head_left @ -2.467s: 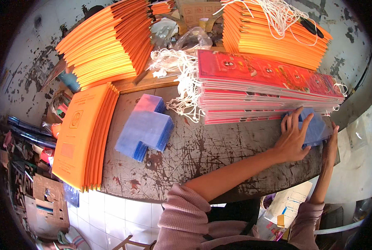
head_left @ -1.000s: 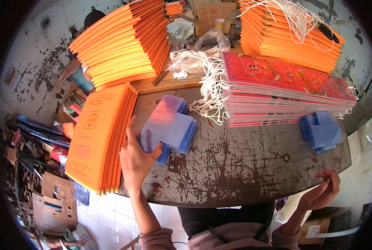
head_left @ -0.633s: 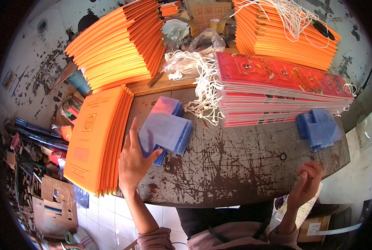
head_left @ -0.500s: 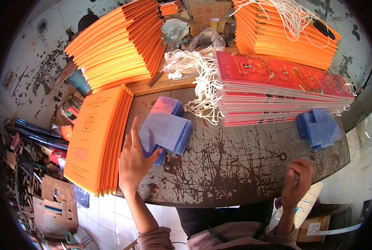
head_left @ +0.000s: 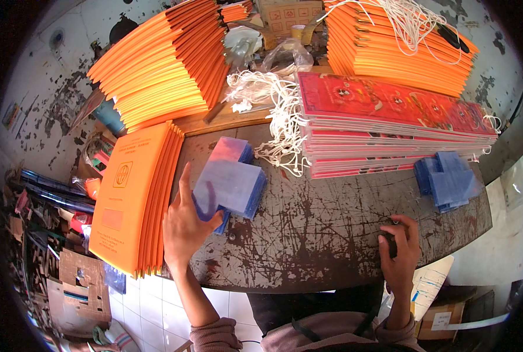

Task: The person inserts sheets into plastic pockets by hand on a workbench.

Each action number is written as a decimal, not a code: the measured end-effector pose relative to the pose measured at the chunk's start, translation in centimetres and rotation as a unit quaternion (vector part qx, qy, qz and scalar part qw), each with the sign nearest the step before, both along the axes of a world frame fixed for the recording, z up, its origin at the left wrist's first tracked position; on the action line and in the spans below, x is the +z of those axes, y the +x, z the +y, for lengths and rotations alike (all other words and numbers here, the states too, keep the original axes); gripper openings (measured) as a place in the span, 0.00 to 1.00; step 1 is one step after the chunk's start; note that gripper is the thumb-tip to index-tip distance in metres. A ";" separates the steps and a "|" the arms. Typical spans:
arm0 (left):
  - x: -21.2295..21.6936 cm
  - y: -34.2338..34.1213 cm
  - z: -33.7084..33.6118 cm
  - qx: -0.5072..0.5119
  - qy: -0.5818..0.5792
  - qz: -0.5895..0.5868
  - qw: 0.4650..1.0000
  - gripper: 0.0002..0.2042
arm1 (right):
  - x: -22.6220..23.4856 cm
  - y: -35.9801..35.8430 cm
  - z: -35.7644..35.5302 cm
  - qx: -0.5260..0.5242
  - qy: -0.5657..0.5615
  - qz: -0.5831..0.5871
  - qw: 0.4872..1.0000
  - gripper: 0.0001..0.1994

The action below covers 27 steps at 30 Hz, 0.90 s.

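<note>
Left hand (head_left: 185, 226) on the near stack of translucent blue plastic sleeves (head_left: 229, 185), lying mid-left on the scratched dark tabletop (head_left: 332, 234); grip spread, thumb hooked at the near corner, fingers flat along the left edge. Best done by sliding the thumb under the top sleeve only, keeping the rest of the pile pressed down and square. Right hand (head_left: 399, 249) at the front edge, grip curled tight round a small dark object (head_left: 392, 242), too hidden to identify. Just left, upright orange paper folders (head_left: 135, 196); behind, flat red printed sheets (head_left: 390, 126) with white cords (head_left: 273, 114). Hard to count the sleeves; second blue pile (head_left: 447, 180) blurred at right.
</note>
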<state>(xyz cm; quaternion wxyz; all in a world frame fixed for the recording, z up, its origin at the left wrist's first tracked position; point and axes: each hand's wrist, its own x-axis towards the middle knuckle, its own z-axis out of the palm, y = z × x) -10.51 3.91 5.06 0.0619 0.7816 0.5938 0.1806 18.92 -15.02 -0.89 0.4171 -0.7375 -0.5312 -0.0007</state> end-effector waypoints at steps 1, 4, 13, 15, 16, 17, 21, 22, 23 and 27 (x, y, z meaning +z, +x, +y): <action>-0.1 0.0 0.0 0.003 0.002 -0.002 1.000 0.49 | 0.0 0.0 0.0 -0.001 0.000 0.000 1.000 0.08; -0.1 0.1 -0.2 -0.001 0.025 -0.011 1.000 0.48 | -0.1 0.0 -0.1 -0.001 0.006 -0.001 1.000 0.09; -0.5 -0.7 0.5 -0.009 0.043 -0.005 0.999 0.47 | -0.4 0.4 -0.3 0.020 -0.007 -0.036 0.999 0.10; -0.4 -1.1 0.8 0.000 0.021 -0.007 1.000 0.47 | -0.5 0.5 -0.4 0.022 -0.003 -0.052 0.998 0.10; -0.1 -1.1 1.1 0.012 0.006 -0.009 1.000 0.47 | -0.5 0.5 -0.3 0.022 -0.005 -0.051 0.998 0.10; 0.5 -0.8 1.0 0.024 -0.035 0.000 0.999 0.48 | -0.5 0.4 -0.3 0.024 -0.002 -0.041 0.999 0.10; -1.4 -2.4 2.1 -0.076 0.044 -0.022 0.996 0.52 | -0.6 0.6 -0.1 0.032 0.001 -0.043 0.999 0.10; -1.3 -2.2 2.3 -0.070 0.002 -0.048 0.996 0.52 | -0.6 0.6 -0.1 0.031 0.002 -0.043 0.999 0.10; -1.1 -2.1 2.4 -0.063 -0.039 -0.074 0.994 0.53 | -0.6 0.5 -0.1 0.029 0.002 -0.047 0.998 0.10; -1.2 -2.0 1.6 -0.044 0.028 -0.015 0.999 0.54 | -0.4 0.4 -0.2 0.024 0.006 -0.042 0.999 0.09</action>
